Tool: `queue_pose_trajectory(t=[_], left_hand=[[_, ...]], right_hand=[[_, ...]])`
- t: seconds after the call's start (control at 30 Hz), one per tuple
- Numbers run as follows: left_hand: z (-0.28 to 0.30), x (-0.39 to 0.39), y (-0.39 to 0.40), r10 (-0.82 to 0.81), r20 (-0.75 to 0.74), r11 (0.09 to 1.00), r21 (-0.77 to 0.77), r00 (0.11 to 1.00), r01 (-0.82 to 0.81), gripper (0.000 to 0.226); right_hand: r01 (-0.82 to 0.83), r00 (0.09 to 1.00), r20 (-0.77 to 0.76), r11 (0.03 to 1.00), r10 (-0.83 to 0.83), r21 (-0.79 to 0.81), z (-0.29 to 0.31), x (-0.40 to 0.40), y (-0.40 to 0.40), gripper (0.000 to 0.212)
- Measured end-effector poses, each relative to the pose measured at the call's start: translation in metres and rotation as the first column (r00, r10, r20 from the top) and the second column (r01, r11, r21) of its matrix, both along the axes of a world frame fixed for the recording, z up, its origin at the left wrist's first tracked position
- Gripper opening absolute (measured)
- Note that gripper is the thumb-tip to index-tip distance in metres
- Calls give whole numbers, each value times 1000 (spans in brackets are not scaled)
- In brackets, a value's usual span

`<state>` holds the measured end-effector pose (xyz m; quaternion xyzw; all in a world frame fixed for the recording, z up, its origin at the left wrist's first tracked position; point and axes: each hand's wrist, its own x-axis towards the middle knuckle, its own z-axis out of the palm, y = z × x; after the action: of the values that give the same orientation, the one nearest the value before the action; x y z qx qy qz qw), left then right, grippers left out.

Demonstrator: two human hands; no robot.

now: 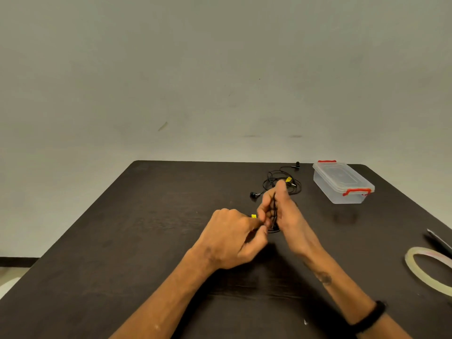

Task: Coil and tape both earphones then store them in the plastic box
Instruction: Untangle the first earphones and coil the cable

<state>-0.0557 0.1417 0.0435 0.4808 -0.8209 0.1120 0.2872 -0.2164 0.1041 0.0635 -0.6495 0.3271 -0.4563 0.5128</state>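
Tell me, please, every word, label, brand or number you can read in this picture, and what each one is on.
No text can be read anywhere.
Yellow tag on the loose earphones: too small to read.
Yellow tag on the earphone cable between the hands: blurred.
Plastic box, tape roll: no print visible.

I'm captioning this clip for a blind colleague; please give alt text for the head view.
Over a dark table, the left hand and right hand wind a black earphone cable into a coil. Behind lie a second, loose earphone and a closed clear plastic box with red clips; a tape roll sits at right.
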Motion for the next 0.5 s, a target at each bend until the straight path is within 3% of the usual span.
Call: queue_pose_trajectory(t=[0.1, 0.17, 0.37, 0.5], left_hand=[[0, 4, -1, 2, -45, 1000, 0, 999, -2, 50], [-2, 5, 0, 1, -63, 1000, -12, 998, -2, 52], [6, 12, 1, 60, -161, 989, -124, 985, -81, 50], [6, 22, -3, 132, -293, 963, -188, 947, -192, 55]], right_hand=[[-35, 955, -294, 975, -33, -221, -5, -1, 9, 83], [-80, 924, -379, 950, -42, -301, -3, 0, 15, 87], [-161, 839, -544, 941, -28, -297, -7, 0, 13, 91], [-199, 823, -564, 964, 66, -177, -11, 4, 20, 84]])
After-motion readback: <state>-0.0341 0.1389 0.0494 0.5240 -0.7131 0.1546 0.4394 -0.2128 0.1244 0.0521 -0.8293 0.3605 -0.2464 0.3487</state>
